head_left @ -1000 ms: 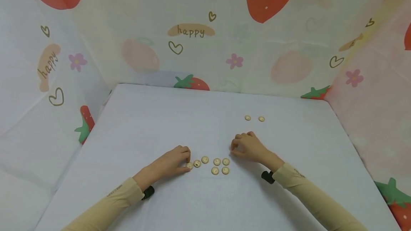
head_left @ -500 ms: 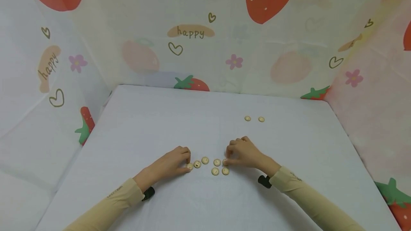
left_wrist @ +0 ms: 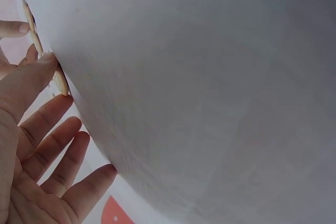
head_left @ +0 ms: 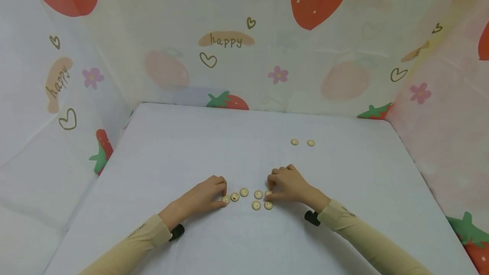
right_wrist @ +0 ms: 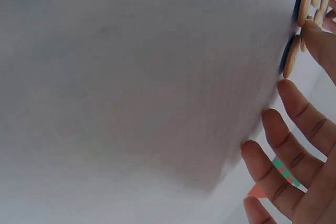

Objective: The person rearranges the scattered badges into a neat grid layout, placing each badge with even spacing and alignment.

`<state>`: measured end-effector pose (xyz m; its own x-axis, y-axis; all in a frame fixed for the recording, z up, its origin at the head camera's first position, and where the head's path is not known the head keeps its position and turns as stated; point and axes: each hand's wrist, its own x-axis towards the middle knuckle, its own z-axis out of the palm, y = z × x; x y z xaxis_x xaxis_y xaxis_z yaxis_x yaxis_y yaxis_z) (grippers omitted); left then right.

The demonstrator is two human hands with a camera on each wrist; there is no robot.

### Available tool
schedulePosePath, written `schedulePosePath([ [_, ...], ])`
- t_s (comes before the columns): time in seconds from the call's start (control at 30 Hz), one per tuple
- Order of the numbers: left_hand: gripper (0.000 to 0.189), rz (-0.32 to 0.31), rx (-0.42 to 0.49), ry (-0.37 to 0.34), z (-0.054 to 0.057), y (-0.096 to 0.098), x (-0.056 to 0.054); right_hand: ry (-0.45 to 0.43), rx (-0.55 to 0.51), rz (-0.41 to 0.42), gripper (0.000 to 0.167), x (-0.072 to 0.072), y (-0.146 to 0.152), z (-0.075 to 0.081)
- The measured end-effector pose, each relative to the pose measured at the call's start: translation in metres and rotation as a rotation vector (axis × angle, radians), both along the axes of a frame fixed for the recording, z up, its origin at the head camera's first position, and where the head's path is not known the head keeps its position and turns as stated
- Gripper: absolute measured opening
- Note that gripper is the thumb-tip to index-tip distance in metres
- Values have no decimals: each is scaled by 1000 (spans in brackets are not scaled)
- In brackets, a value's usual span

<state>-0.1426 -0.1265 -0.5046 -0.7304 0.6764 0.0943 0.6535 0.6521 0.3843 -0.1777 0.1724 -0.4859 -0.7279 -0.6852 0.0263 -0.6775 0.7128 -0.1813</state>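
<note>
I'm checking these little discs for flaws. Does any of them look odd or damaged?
One stands out: the middle disc in the row of three at the left hand bears a dark spot, where the other discs in plain view show only fainter marks. Whether it is damage or print, I can't tell.

Add up to nine discs (head_left: 258, 195): round, thin, pale tan, finely marked on top. Lie flat on the surface (head_left: 183, 139). Run at left in a slanting row, from the leftmost disc (head_left: 226, 199), held at its edge by the left hand (head_left: 203, 193), past a dark-spotted disc (head_left: 234, 197), to a slightly farther third disc (head_left: 244, 192). Form, just right, a two-by-two block, with the far-right disc (right_wrist: 292, 56) pinched and partly hidden by the right hand (head_left: 292, 184). End in two far discs (head_left: 294, 142), right of centre, well apart from the rest.
</note>
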Motion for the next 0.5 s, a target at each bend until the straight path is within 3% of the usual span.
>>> schedulePosePath([
  [0.5, 19, 4, -1, 2, 0, 0, 1, -13, 1, -18, 29, 1, 0, 0],
])
